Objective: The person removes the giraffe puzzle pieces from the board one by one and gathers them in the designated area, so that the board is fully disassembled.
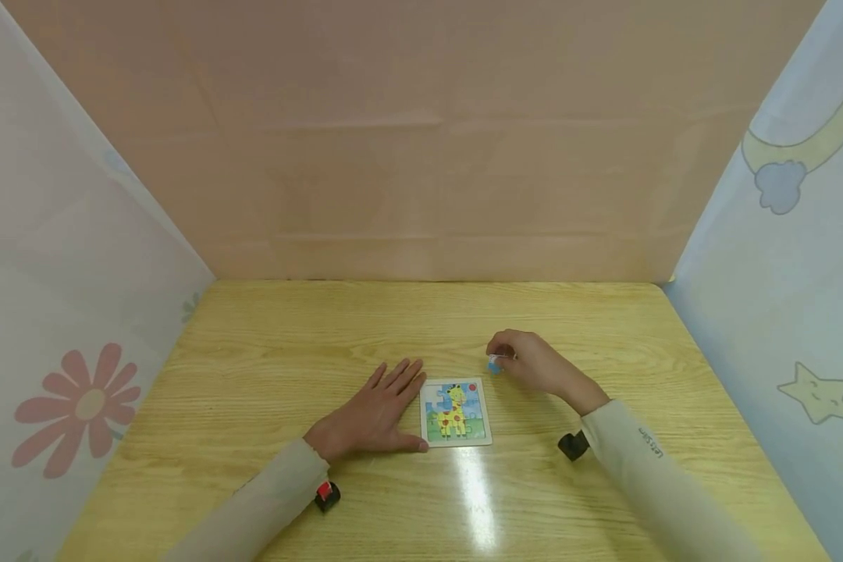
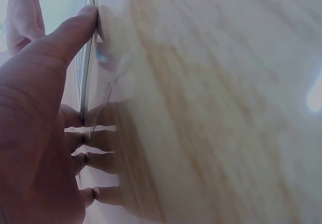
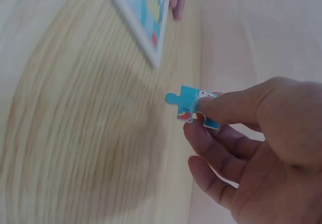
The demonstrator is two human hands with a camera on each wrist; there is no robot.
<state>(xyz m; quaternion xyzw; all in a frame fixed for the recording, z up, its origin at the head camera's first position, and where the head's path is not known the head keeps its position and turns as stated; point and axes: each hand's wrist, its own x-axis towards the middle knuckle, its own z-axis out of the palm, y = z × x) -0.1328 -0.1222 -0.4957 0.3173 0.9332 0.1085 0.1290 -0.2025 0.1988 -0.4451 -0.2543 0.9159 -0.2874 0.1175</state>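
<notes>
A giraffe jigsaw puzzle (image 1: 456, 412) in a white frame lies flat on the table, with a pale gap in its upper left part. Along its left edge rests my left hand (image 1: 374, 414), fingers straight and spread, the thumb by the lower left corner. To the right of the puzzle and raised above the table, my right hand (image 1: 534, 364) pinches a blue puzzle piece (image 3: 184, 102) between thumb and fingers. In the right wrist view the piece shows red and white markings, a rounded knob and a notch; the thumb covers part of it.
The wooden table (image 1: 288, 336) meets a plain brown backdrop (image 1: 428, 156) at the rear. Patterned cloth walls stand on the left (image 1: 56, 273) and right (image 1: 766, 257). A black wrist device (image 1: 573, 446) sits under the right sleeve. Light glares below the puzzle.
</notes>
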